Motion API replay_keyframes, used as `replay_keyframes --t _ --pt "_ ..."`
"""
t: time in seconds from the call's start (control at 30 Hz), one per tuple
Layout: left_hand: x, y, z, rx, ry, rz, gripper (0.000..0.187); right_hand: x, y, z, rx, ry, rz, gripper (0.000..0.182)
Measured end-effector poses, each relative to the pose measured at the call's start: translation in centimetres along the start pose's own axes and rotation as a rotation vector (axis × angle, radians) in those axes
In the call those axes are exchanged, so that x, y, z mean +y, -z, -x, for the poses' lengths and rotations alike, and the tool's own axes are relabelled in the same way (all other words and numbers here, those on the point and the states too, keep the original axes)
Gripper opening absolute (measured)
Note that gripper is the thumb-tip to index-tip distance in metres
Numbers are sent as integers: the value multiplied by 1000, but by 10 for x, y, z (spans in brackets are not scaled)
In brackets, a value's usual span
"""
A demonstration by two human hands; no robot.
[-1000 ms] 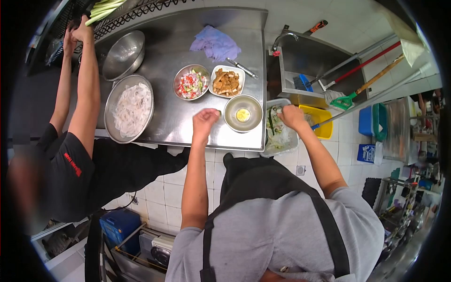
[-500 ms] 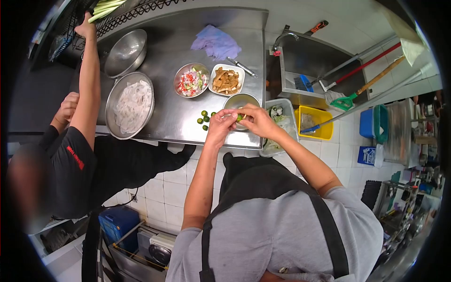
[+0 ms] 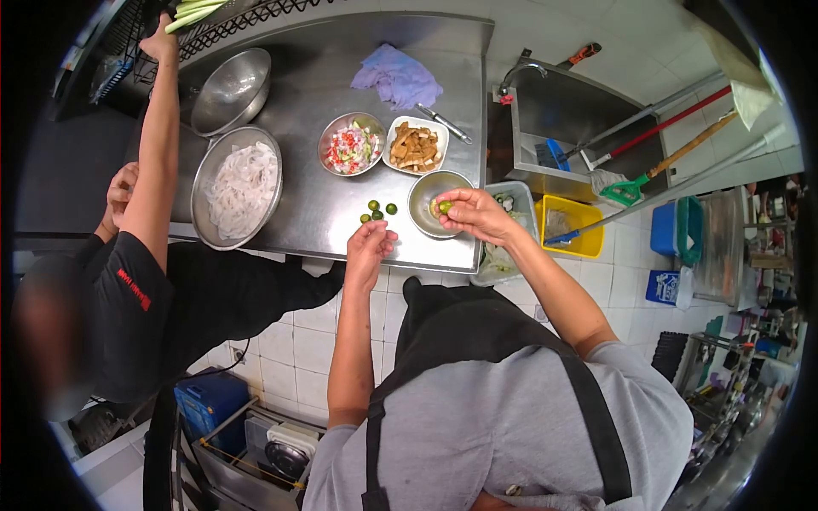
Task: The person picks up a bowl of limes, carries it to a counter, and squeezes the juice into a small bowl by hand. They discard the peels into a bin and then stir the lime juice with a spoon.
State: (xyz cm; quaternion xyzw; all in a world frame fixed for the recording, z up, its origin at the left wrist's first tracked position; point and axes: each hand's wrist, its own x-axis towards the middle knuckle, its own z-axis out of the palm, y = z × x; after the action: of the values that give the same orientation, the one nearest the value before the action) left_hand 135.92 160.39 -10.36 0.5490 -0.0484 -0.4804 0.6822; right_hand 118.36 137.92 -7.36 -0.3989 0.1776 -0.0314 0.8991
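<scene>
My right hand (image 3: 479, 218) pinches a small green lime (image 3: 445, 207) over the small steel bowl (image 3: 415, 215). My left hand (image 3: 369, 253) is apart from it, at the table's front edge, its fingers loosely bent and apart with nothing visible in them. Just beyond those fingertips lie several whole small limes (image 3: 391, 209). Behind the bowl stands a white dish of browned, sliced pieces (image 3: 415, 146). Left of that dish, a steel bowl (image 3: 323, 158) holds chopped red, white and green vegetables.
To the left are a large bowl of pale strips (image 3: 243, 192) and a tilted steel bowl (image 3: 230, 92). A purple cloth (image 3: 396, 77) and a peeler-like tool (image 3: 443, 123) lie behind. A co-worker's arm (image 3: 156, 145) reaches toward the rack. A scrap tub (image 3: 503, 271) adjoins the table's right.
My hands have separated: the left has moved left and toward me, near the loose limes. The right keeps a lime over the small bowl. The co-worker's arm has barely shifted.
</scene>
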Motion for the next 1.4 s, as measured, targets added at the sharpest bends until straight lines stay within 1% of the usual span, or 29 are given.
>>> replay_keyframes --t 0.1,0.2,0.23,0.33,0.43,0.53,0.63,0.67,0.73,0.83,0.93,1.03,1.13,1.23,1.33,1.37,1.4 --pt "-9 18 6 59 23 41 17 8 15 -19 165 68 659 31" --pt "-18 31 15 120 32 74 16 5 21 -30 181 327 1577 32" --pt "-20 34 16 139 31 81 15 10 23 -35 193 336 1552 28" --pt "-24 43 21 139 36 79 16 19 30 -52 151 257 1733 26" --pt "-27 48 23 151 31 114 15 29 32 -63 157 211 1859 22" --pt "-30 51 23 152 25 156 14 30 32 -68 70 138 1943 22" --pt "-33 53 23 167 27 146 15 31 28 -69 112 146 2065 16" --pt "-34 54 23 164 29 150 15 30 27 -70 93 115 2089 15" --pt "-34 54 24 159 35 156 16 27 20 -70 57 48 2132 17" --pt "-34 54 25 151 28 155 16 38 27 -77 118 145 2103 25" --pt "-33 52 24 160 37 142 17 43 25 -79 179 112 2048 32" --pt "-30 49 22 158 39 90 17 44 20 -80 234 63 2034 35" --pt "-34 47 7 190 -33 -105 21 44 16 -79 198 1 2059 29" --pt "-45 41 -27 197 -344 -531 24 45 13 -81 150 -38 2036 30" --pt "-24 9 -44 258 -700 -1244 26 50 16 -82 224 81 2013 40" --pt "-12 -11 -42 292 -698 -1408 37 44 14 -77 299 77 1992 39" --pt "-12 -15 -49 264 -698 -1500 36 32 6 -68 374 74 1968 39"
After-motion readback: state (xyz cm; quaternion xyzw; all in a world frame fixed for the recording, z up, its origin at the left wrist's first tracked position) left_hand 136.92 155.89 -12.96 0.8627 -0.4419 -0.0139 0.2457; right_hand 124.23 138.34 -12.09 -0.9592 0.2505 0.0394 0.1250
